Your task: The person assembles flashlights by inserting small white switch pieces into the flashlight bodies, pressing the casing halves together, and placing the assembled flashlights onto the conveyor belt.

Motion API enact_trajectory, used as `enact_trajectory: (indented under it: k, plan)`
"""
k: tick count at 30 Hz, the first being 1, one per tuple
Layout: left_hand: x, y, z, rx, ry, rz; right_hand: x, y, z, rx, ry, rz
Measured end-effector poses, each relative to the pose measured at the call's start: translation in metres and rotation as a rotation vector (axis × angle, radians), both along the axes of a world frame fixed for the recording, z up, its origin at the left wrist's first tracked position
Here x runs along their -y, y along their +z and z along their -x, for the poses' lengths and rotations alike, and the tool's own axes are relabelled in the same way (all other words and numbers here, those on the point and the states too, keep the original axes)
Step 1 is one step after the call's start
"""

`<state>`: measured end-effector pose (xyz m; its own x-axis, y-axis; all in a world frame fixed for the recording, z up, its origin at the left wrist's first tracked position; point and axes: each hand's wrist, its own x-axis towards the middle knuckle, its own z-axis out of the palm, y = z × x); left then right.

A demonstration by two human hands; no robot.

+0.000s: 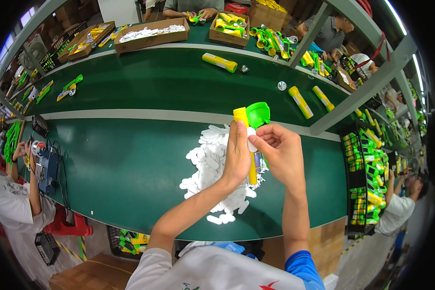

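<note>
Above the green work table, my left hand (pixel 237 155) is closed round a yellow-and-green flashlight body (pixel 240 114) held upright. Its green cup-shaped part (pixel 259 114) flares out at the top, and its yellow lower end shows beneath my fingers. A small white oval piece (pixel 252 139) lies against the body, pinched by the thumb and fingers of my right hand (pixel 281 150). Whether it is fixed to the body I cannot tell. Just left of and below my hands spreads a pile of similar white oval pieces (pixel 207 162).
Ahead runs a green conveyor belt (pixel 150 82) with loose flashlights (pixel 220 62). A black crate (pixel 356 193) of green and yellow parts stands at the right. Grey metal posts (pixel 360 94) frame the bench. A blue device (pixel 48 169) sits at left; co-workers sit around.
</note>
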<state>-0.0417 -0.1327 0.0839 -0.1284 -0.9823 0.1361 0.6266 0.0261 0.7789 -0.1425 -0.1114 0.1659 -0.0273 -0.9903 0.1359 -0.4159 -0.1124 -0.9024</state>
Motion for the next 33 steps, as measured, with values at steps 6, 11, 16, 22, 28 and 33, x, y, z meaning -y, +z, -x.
enact_trajectory:
  k: [6, 11, 16, 22, 28, 33]
  plan:
    - [0.000, 0.016, -0.002, -0.034, 0.088, -0.083, 0.003, 0.006, 0.027, 0.308, 0.042, 0.030]
    - [0.003, 0.014, -0.003, -0.017, 0.122, -0.069, 0.000, -0.001, 0.016, 0.409, 0.095, 0.095]
    - [0.002, 0.000, 0.000, -0.003, 0.081, -0.084, 0.001, -0.025, -0.001, 0.472, 0.002, 0.203]
    - [0.001, 0.010, -0.003, -0.020, 0.194, -0.103, -0.007, -0.037, -0.008, 0.267, -0.054, 0.216]
    - [-0.001, 0.007, -0.002, 0.059, 0.138, -0.053, -0.005, -0.032, -0.016, 0.400, -0.159, 0.283]
    - [-0.005, 0.015, -0.006, -0.021, 0.117, -0.049, -0.007, -0.031, -0.017, 0.327, -0.093, 0.205]
